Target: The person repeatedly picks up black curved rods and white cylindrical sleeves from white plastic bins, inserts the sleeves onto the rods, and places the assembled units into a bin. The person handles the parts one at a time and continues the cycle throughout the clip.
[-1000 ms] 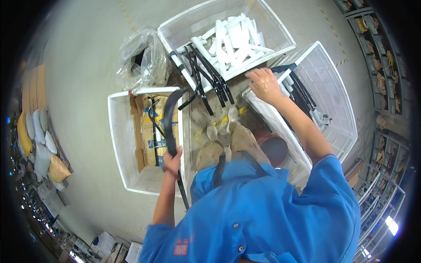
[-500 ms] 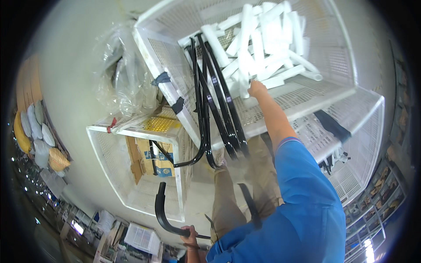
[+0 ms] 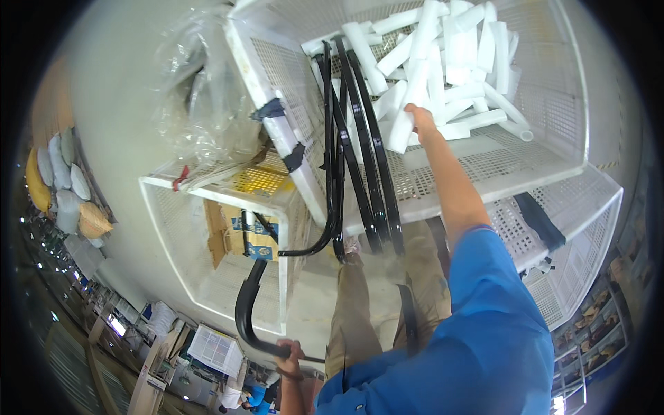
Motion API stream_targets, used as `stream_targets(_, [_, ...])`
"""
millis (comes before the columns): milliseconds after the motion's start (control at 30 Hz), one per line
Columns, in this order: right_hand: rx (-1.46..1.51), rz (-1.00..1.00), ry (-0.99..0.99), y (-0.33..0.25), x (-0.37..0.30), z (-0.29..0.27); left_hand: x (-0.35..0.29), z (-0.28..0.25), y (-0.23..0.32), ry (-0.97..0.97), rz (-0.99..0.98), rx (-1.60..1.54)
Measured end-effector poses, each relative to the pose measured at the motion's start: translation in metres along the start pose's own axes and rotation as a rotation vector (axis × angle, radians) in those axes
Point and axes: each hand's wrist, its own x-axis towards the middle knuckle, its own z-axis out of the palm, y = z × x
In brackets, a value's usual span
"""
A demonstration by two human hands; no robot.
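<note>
My right hand reaches into the upper white crate and closes round the lower part of a white foam tube. Around that tube lies a loose heap of similar white tubes. Low in the view, my left hand is wrapped about a bent black bar, which curves upward beside the lower-left crate. The bar looks thicker and matt along its bend. Several glossy black bent bars lean over the crate's near edge, left of my right hand.
A white crate at lower left holds cardboard. Clear plastic bags hang beside the upper crate. Another crate stands below it at right, with dark cloth over its edge. Filled sacks lie far left.
The head view has shifted, so the crates appear farther right and higher. The foam tube at my right hand now slants more, its lower end toward the left. My left hand still holds the bent bar.
</note>
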Motion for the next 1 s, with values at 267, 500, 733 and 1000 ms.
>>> stream_targets(267, [1.129, -0.103, -0.265, -0.094, -0.273, -0.023, -0.001, 0.024, 0.12, -0.292, 0.118, -0.025])
stream_targets(500, [1.437, -0.118, -0.236, -0.081, -0.376, 0.029, -0.031, 0.021, 0.147, -0.491, 0.331, 0.031])
stream_targets(733, [1.405, -0.088, -0.547, -0.065, -0.492, 0.054, -0.037, -0.025, 0.112, -0.541, 0.499, 0.17])
stream_targets(1000, [0.996, -0.076, -0.454, -0.007, -0.659, 0.16, -0.048, -0.033, 0.082, -0.399, 0.567, 0.307])
